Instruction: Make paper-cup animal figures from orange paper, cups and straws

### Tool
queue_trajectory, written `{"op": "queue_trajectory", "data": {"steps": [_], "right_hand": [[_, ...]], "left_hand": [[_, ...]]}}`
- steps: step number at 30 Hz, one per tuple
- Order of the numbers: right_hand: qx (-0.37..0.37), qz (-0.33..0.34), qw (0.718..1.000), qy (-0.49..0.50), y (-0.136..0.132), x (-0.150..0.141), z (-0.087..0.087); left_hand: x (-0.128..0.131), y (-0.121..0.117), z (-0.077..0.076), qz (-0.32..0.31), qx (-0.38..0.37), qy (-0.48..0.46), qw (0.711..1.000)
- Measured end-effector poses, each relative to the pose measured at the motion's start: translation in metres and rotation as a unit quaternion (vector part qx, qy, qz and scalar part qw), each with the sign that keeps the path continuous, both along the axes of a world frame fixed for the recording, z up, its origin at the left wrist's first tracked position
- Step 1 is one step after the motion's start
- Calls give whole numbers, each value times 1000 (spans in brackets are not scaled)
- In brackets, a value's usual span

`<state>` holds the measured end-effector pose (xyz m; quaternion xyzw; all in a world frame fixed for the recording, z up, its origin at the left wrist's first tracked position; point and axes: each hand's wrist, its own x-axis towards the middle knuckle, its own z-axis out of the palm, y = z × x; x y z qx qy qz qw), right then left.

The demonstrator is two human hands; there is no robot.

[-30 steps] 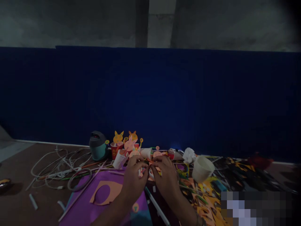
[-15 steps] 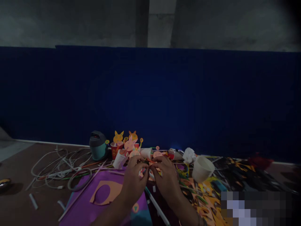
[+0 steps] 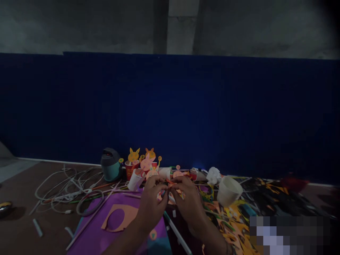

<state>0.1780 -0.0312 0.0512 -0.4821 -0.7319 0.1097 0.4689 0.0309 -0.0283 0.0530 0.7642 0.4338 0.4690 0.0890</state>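
Observation:
My left hand [image 3: 152, 203] and my right hand [image 3: 187, 202] meet over the table, fingertips pinched together on a small orange paper piece [image 3: 169, 183] between them. Below the hands lies a purple sheet [image 3: 101, 232] with an orange cut-out shape [image 3: 117, 217] on it. Just beyond the fingers stand paper cups with yellow and pink animal cut-outs [image 3: 140, 161].
A teal and grey flask [image 3: 110, 164] stands left of the cups, beside a tangle of white cables [image 3: 63, 186]. A tipped white cup [image 3: 228, 191] and a crumpled paper [image 3: 214, 175] lie to the right, over colourful printed sheets [image 3: 233, 223]. A dark blue panel [image 3: 170, 109] backs the table.
The hands have stayed in place; the fingers shifted slightly on the small piece, and the right hand has turned a little.

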Motion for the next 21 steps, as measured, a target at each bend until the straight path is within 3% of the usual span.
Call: {"op": "queue_trajectory", "data": {"steps": [9,15,18,21], "right_hand": [[2,-4,1000,19,-1,-3,4],[-16,4,997,70,1,0,7],[-14,-8,996,87,6,5,6],[-38,-22,998,45,11,11,2]], "left_hand": [[1,1,-1,-7,-17,-15,1000],[1,2,3,-20,-66,-82,994],[-1,6,5,-35,-125,-165,978],[-3,9,7,-61,-205,-260,942]]}}
